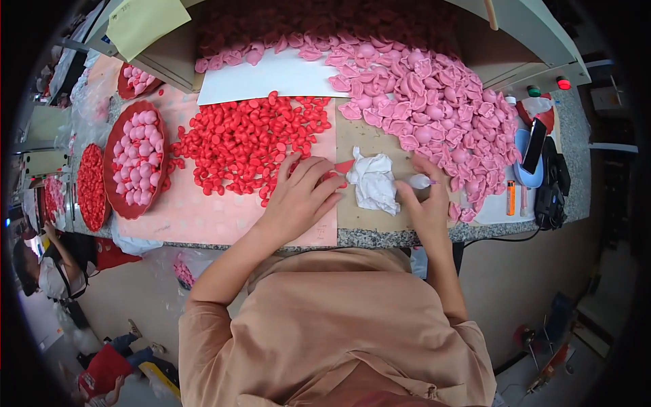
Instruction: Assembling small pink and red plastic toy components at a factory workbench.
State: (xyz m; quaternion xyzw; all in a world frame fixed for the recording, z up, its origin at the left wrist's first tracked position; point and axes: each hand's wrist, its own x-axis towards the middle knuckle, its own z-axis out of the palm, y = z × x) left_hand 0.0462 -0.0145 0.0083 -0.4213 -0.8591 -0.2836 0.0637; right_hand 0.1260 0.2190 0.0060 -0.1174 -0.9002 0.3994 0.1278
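Speckled stone is edging the bench (380, 237), and pink shell-like pieces (434, 102) are crowding its right half; one bump from the right hand (428, 210) could be starting a slide. Red pieces (237, 142) are heaping leftward, the left hand (305, 195) resting over their near side, its grip hiding from view. Crumpled white tissue (375, 182) is lying between the hands. Right thumb and finger are pinching the small bottle (420, 181), purple tip facing right: oversqueezing could be causing a leak.

Head-worn fisheye view: we look steeply down from just above the wearer's torso (339, 315), which fills the lower middle, and face the desk (376, 238) close beyond.
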